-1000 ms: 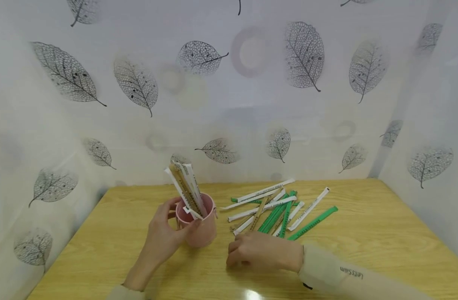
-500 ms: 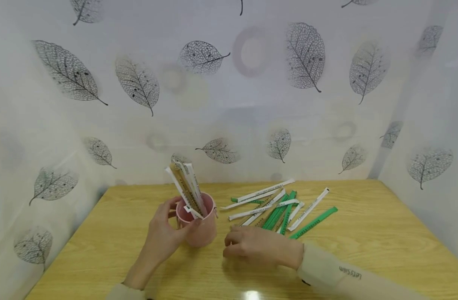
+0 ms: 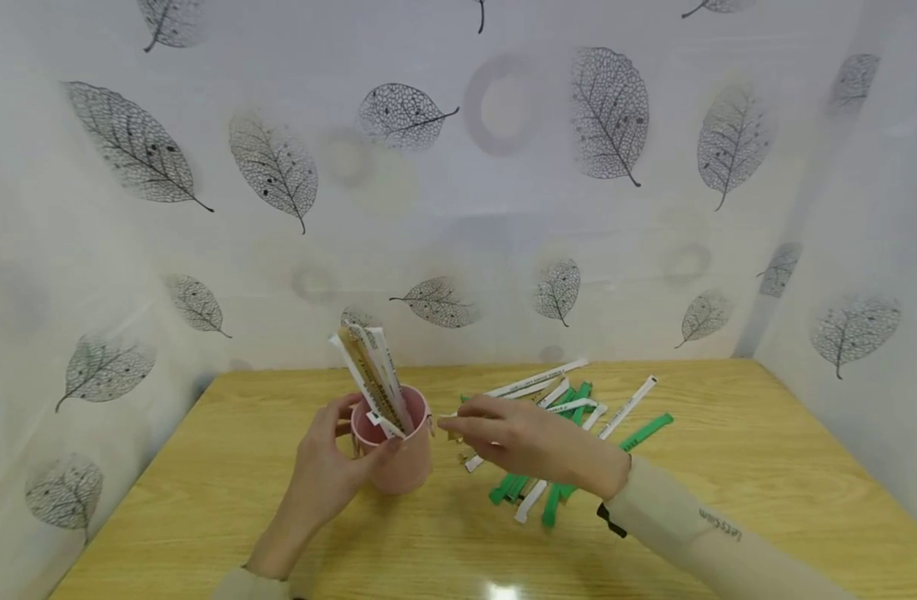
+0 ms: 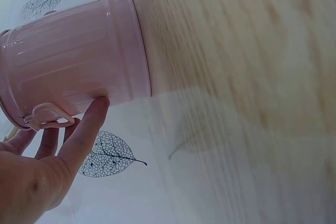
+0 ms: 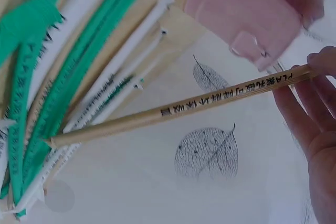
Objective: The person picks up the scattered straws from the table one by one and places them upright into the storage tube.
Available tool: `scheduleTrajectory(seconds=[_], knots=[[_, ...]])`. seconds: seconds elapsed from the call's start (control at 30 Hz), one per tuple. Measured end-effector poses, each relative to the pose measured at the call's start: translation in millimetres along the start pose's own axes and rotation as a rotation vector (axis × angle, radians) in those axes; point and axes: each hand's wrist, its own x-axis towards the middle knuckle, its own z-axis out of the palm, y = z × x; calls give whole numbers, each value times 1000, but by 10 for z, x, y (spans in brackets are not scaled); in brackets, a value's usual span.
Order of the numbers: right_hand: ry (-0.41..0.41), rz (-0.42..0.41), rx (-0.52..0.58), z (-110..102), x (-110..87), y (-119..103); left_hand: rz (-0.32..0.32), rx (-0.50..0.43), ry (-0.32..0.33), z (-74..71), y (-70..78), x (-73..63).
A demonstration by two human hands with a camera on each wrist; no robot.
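My left hand (image 3: 327,467) holds a small pink metal bucket (image 3: 404,467) with side handles, thumb on its near side and fingers around the far left. Several white and brown paper-wrapped straws (image 3: 372,375) lean to the left inside it. My right hand (image 3: 537,442) is just right of the bucket, above a pile of straws. Between thumb and fingers it pinches one end of a brown wrapped straw (image 5: 210,102) with dark printing. In the right wrist view this straw stretches across toward the pile; in the head view the hand hides most of it.
Green wrapped straws (image 3: 646,432) and white wrapped straws (image 3: 629,407) lie crossed in a loose pile on the wooden table (image 3: 203,483), partly under my right forearm. A leaf-printed white curtain (image 3: 496,208) surrounds the table's back and sides.
My right hand has risen from the near edge of the pile to beside the bucket's rim, now with a brown straw. Near ends of green and white straws have come into sight. My left hand stays put.
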Motion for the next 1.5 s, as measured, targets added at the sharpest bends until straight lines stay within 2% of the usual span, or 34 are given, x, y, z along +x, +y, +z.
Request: scheduleTrajectory(seconds=[0.13,0.23,0.53,0.77,1.03,1.2,1.3,1.5], knots=[[109,-30,33,-86,55,89,-9,2,-1,3,1,-4],[164,-23,55,-147,86,146,-16,4,0,4,4,-9],[282,89,91,-280,193,231,-19,-3,-3,9,-1,-14],[349,124,181,-384,311,287,-23,-4,-4,9,5,-12],[385,160,185,-464,472,313,-21,-6,2,11,6,-12],[437,209,269,-511,633,334,-5,-9,9,6,3,-2],[481,271,317,-537,737,339,8,-13,17,4,0,1],[580,382,494,-533,900,337,17,-20,19,0,0,2]])
